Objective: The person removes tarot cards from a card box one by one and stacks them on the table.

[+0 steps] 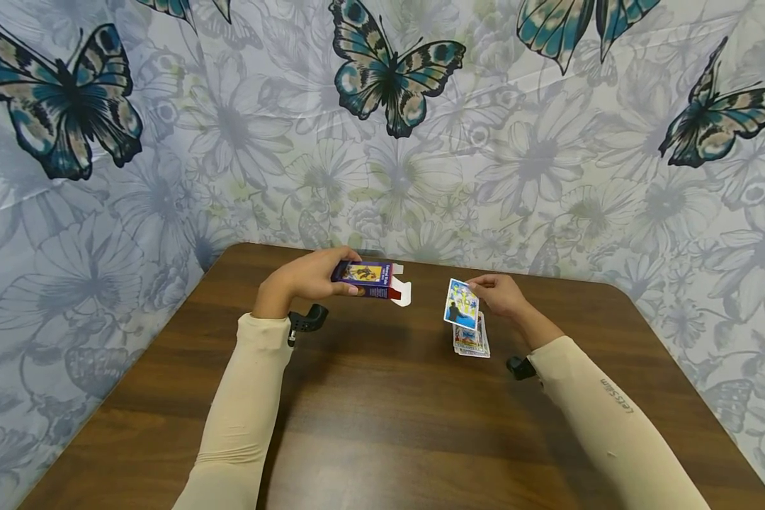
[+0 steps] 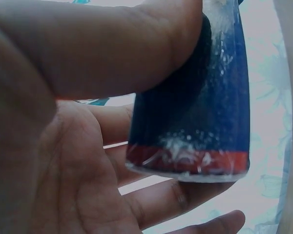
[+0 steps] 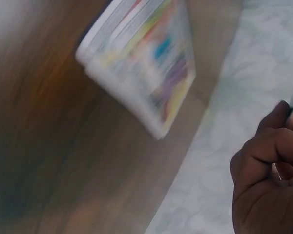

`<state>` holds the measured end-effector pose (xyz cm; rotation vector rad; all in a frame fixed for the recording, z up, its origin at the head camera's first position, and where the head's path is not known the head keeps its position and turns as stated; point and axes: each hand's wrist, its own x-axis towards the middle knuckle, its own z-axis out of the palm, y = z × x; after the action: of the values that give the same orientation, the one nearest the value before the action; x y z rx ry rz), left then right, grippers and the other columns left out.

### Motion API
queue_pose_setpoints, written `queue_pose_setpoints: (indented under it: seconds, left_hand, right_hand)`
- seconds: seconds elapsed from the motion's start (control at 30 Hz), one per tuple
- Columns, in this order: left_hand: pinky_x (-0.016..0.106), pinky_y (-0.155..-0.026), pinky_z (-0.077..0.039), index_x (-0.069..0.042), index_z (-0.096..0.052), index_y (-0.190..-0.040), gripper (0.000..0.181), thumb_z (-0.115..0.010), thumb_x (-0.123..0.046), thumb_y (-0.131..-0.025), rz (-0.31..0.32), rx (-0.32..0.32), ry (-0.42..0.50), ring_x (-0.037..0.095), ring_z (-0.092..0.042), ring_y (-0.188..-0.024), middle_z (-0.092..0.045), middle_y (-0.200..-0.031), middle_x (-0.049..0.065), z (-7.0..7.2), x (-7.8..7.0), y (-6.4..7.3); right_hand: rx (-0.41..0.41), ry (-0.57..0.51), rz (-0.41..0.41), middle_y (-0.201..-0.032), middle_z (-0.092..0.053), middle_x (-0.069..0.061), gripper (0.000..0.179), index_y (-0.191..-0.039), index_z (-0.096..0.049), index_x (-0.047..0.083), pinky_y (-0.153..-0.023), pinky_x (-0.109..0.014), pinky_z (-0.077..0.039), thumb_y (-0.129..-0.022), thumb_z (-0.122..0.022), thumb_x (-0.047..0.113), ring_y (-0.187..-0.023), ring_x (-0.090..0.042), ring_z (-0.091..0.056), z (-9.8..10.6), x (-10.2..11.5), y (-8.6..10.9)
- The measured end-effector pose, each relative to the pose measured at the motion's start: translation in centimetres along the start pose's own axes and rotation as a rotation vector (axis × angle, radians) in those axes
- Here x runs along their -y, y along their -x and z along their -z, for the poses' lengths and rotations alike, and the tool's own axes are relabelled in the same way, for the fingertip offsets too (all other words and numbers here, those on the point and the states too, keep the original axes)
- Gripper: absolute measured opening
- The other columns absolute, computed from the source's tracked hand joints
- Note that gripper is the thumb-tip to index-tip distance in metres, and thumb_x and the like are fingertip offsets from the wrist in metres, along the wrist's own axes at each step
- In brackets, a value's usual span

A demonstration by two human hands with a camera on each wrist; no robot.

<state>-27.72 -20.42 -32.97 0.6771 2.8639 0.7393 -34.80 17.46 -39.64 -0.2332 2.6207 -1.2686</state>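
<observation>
My left hand (image 1: 312, 275) holds a dark purple card box (image 1: 372, 282) above the far part of the table, thumb on the near side. Its white end flap (image 1: 403, 292) hangs open toward the right. In the left wrist view the box's (image 2: 195, 126) blue side and red-banded end show under the thumb. My right hand (image 1: 499, 292) pinches one blue-and-yellow picture card (image 1: 462, 304) by its upper corner. Just under that card a stack of cards (image 1: 472, 340) lies on the table, partly covered by it. The stack (image 3: 146, 68) looks blurred in the right wrist view.
The brown wooden table (image 1: 370, 411) reaches back to a wall hanging (image 1: 414, 184) printed with flowers and butterflies. A black wrist camera (image 1: 309, 319) sits on the left wrist, another (image 1: 520, 367) on the right.
</observation>
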Motion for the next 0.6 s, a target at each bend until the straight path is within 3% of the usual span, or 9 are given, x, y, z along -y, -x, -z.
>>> queue_pose_setpoints:
  seconds: [0.1, 0.17, 0.43, 0.6]
  left_hand:
    - [0.044, -0.100, -0.045, -0.010, -0.046, -0.138, 0.059, -0.071, -0.034, -0.091, -0.002, 0.000, 0.000, 0.024, -0.058, -0.110, -0.059, -0.126, 0.010, 0.0, 0.0, 0.0]
    - [0.044, -0.100, -0.045, -0.010, -0.046, -0.138, 0.059, -0.071, -0.035, -0.091, -0.002, 0.002, -0.002, 0.024, -0.058, -0.110, -0.059, -0.126, 0.010, -0.1, 0.1, 0.0]
    - [0.044, -0.100, -0.045, -0.011, -0.046, -0.138, 0.058, -0.071, -0.034, -0.091, 0.007, 0.006, 0.001, 0.023, -0.058, -0.109, -0.059, -0.126, 0.009, -0.1, 0.0, -0.1]
    - [0.044, -0.101, -0.045, -0.010, -0.046, -0.139, 0.058, -0.071, -0.034, -0.091, -0.001, 0.008, 0.010, 0.024, -0.057, -0.111, -0.059, -0.127, 0.010, -0.1, 0.0, -0.1]
  right_hand:
    - [-0.016, 0.138, 0.014, -0.119, -0.064, -0.024, 0.035, -0.123, -0.065, -0.001, -0.076, -0.033, -0.051, -0.103, -0.052, 0.024, -0.094, -0.027, -0.063, -0.1, -1.2, -0.3]
    - [-0.009, 0.198, 0.001, -0.121, -0.063, -0.024, 0.032, -0.118, -0.067, -0.002, -0.080, -0.034, -0.050, -0.103, -0.053, 0.023, -0.107, -0.032, -0.060, -0.3, -1.9, -0.5]
    - [-0.016, 0.424, -0.045, -0.099, -0.072, -0.015, 0.025, -0.097, -0.074, 0.002, -0.066, -0.031, -0.048, -0.097, -0.059, 0.022, -0.080, -0.021, -0.060, -1.2, -2.6, -1.1]
    - [-0.032, 0.522, -0.079, -0.096, -0.073, -0.010, 0.024, -0.093, -0.076, 0.006, -0.068, -0.035, -0.051, -0.096, -0.061, 0.025, -0.078, -0.021, -0.063, -1.8, -2.7, -1.4]
